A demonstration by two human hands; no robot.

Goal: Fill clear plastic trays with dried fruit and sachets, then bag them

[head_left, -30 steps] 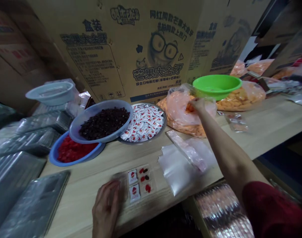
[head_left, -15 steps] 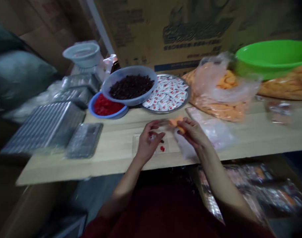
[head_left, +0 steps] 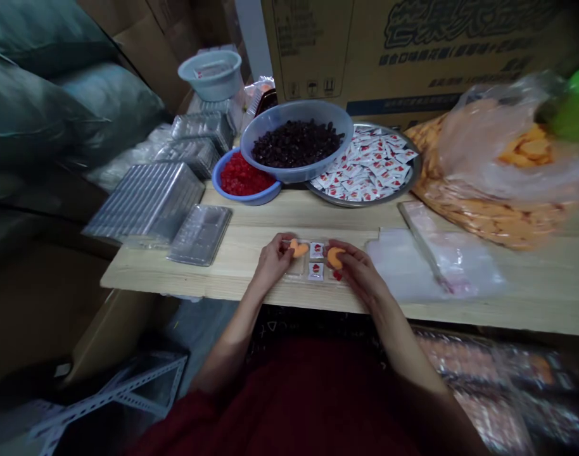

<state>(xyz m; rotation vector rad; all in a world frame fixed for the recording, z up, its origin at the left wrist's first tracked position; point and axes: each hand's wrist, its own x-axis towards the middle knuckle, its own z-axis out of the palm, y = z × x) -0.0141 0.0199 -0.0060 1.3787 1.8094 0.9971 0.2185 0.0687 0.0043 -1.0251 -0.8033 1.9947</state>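
Note:
My left hand (head_left: 271,261) pinches an orange heart-shaped piece (head_left: 298,247) over the left part of a clear plastic tray (head_left: 295,268). Between the fingers of my right hand (head_left: 362,268) is an orange crescent-shaped piece (head_left: 334,258), above the tray's right part. Two small white packets with red print, an upper packet (head_left: 317,250) and a lower packet (head_left: 315,272), lie in the tray's middle. Just below the crescent, a red piece (head_left: 337,275) shows in the right compartment. My right fingers partly hide that side of the tray.
Behind the tray stand a bowl of dark pieces (head_left: 296,109), a blue bowl of red pieces (head_left: 260,198) and a metal tray of packets (head_left: 414,166). Stacked clear trays (head_left: 144,196) are at left. Plastic bags (head_left: 403,269) and bagged orange pieces (head_left: 489,212) lie at right.
My hands have moved apart, each now with an orange piece over the tray; earlier both were raised close together at the orange pieces. The camera view has turned right.

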